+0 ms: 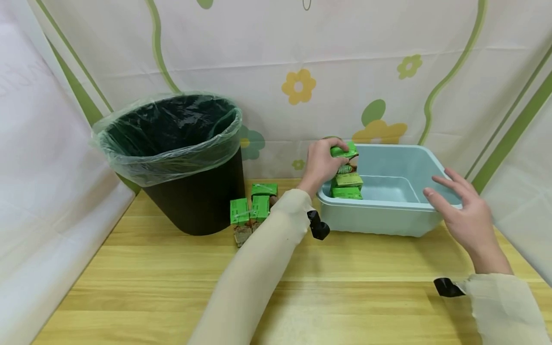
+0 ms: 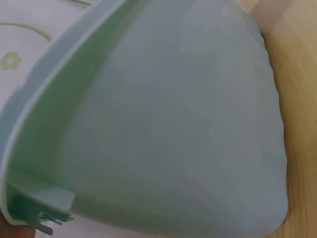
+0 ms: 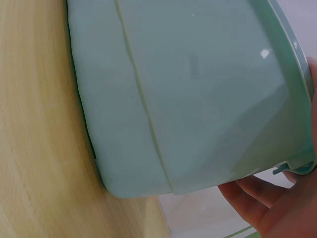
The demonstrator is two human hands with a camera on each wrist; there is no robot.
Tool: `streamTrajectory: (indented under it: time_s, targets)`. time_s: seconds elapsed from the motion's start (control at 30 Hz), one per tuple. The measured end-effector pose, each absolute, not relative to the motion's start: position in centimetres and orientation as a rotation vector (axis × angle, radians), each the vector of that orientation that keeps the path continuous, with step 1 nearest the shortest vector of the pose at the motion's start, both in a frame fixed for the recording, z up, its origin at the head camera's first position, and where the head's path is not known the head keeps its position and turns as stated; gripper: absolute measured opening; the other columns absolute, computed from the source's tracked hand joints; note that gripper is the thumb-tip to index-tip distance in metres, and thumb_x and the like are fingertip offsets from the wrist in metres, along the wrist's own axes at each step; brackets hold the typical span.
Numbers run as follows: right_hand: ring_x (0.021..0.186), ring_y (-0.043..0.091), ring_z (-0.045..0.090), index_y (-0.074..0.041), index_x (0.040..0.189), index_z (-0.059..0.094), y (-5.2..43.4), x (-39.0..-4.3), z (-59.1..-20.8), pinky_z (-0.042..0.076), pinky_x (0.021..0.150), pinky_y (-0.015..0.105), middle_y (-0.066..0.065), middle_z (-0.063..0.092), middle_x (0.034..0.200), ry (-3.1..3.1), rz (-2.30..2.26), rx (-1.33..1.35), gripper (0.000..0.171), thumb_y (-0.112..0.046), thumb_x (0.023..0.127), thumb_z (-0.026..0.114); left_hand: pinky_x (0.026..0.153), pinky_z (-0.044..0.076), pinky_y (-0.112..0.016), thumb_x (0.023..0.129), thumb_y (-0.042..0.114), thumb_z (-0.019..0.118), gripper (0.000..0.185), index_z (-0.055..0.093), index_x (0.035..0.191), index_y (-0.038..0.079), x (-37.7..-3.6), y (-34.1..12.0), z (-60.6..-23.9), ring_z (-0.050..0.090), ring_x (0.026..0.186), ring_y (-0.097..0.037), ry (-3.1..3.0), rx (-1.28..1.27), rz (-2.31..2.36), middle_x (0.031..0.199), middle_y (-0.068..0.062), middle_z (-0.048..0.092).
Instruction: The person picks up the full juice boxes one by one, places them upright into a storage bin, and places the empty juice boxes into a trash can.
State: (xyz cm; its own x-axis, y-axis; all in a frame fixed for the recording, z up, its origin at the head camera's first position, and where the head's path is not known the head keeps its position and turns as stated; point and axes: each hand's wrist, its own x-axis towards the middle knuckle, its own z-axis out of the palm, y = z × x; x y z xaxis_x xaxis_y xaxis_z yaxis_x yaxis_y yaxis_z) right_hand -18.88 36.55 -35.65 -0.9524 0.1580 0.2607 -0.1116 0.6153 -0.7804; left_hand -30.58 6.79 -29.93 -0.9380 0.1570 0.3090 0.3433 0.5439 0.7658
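Observation:
A light blue plastic tub (image 1: 388,215) stands on the wooden table at the right. My left hand (image 1: 323,160) grips a green carton (image 1: 345,152) over the tub's left end, above other green cartons (image 1: 347,187) lying inside. My right hand (image 1: 463,211) hovers open at the tub's right front corner, fingers spread; whether it touches the rim is unclear. The left wrist view shows only the tub's outer wall (image 2: 173,129). The right wrist view shows the tub's wall (image 3: 188,99) with my fingers (image 3: 267,203) under its rim.
A black waste bin (image 1: 185,163) lined with a clear bag stands at the left. Three green cartons (image 1: 252,208) stand on the table between bin and tub. A flowered curtain hangs behind; white sheets close both sides. Bare wooden tabletop (image 1: 172,287) lies in front.

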Motion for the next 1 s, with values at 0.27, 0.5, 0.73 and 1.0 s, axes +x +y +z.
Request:
streamTrajectory:
  time_s: [0.27, 0.5, 0.73, 1.0]
  targets:
    - [0.168, 0.030, 0.004, -0.014, 0.161, 0.048, 36.42, -19.03, -35.60, 0.002, 0.130, 0.070, -0.025, 0.017, 0.175, -2.535, 1.249, -0.031, 0.065, -0.045, 0.105, 0.062, 0.106, 0.056, -0.032, 0.091, 0.019, 0.086, 0.018, 0.082, 0.108, 0.024, -31.04, 6.54, -30.22, 0.064, 0.133, -0.016, -2.657, -0.499, -1.182, 0.134, 0.006, 0.073]
    - [0.168, 0.029, 0.004, -0.015, 0.161, 0.048, 36.49, -18.99, -35.60, 0.001, 0.131, 0.070, -0.026, 0.018, 0.175, -2.532, 1.255, -0.029, 0.064, -0.045, 0.106, 0.062, 0.106, 0.055, -0.030, 0.090, 0.024, 0.087, 0.020, 0.080, 0.109, 0.026, -31.23, 6.79, -30.11, 0.065, 0.125, -0.013, -2.743, -0.533, -1.013, 0.130, 0.009, 0.074]
    - [0.168, 0.029, 0.003, -0.015, 0.161, 0.048, 36.63, -18.96, -35.77, 0.001, 0.130, 0.071, -0.026, 0.017, 0.175, -2.535, 1.245, -0.029, 0.064, -0.044, 0.106, 0.061, 0.102, 0.055, -0.029, 0.092, 0.024, 0.085, 0.022, 0.079, 0.113, 0.024, -31.29, 6.90, -30.23, 0.068, 0.117, -0.011, -2.785, -0.569, -0.981, 0.121, 0.009, 0.076]
    - [0.168, 0.028, 0.003, -0.014, 0.161, 0.047, 36.68, -18.91, -35.80, 0.001, 0.131, 0.070, -0.029, 0.017, 0.173, -2.534, 1.243, -0.026, 0.064, -0.044, 0.106, 0.061, 0.099, 0.058, -0.027, 0.096, 0.019, 0.081, 0.021, 0.080, 0.116, 0.022, -31.16, 6.63, -30.54, 0.071, 0.122, -0.016, -2.688, -0.530, -1.319, 0.123, 0.006, 0.078]
